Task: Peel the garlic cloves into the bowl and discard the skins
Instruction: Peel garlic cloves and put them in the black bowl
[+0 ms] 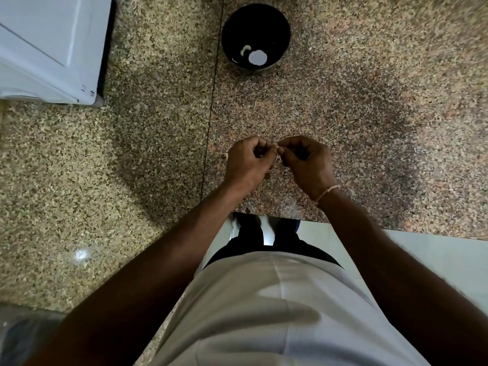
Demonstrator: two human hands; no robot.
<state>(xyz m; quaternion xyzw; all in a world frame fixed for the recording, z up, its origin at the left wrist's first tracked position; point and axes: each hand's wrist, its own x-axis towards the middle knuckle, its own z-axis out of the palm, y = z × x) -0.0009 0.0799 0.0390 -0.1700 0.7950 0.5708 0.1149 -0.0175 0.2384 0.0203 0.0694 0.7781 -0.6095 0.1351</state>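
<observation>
Above the speckled granite counter, my left hand and my right hand meet fingertip to fingertip. Between them they pinch a small garlic clove, mostly hidden by the fingers. A dark steel bowl stands farther back on the counter. In its bottom lie a few pale pieces that look like peeled garlic. A small scrap, maybe skin, lies on the counter just left of my left hand.
A white appliance fills the far left corner. The counter's front edge runs just under my wrists, with floor tiles and my feet below. Something wrapped in clear plastic lies at the bottom left.
</observation>
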